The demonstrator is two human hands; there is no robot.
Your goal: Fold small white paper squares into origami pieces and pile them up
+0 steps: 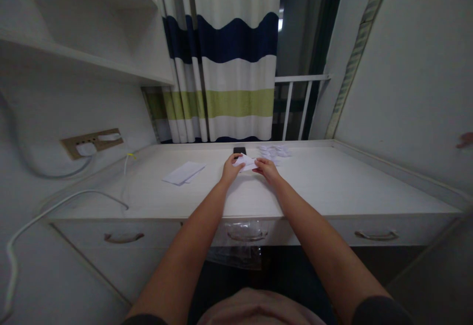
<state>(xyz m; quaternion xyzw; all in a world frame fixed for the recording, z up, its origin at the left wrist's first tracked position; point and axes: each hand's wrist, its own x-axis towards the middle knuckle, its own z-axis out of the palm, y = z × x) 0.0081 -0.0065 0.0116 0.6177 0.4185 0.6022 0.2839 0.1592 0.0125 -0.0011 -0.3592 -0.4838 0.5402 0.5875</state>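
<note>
Paper (248,162): probably light, thin, easily creased; best taken by opposite edges
Left hand (231,168): pinching the paper's left side
Right hand (268,169): pinching the paper's right side

Dark sleeves (382,311) (short ones) flank a dull pinkish garment (254,307)

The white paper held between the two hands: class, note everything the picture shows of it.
The white paper is a small, thin piece with slanting edges; it looks folded, though its creases are too small to follow. The left hand grips one side and the right hand the other, each covering part of it. It appears raised a little above the white desk, nearer the wearer than a black object.
</note>
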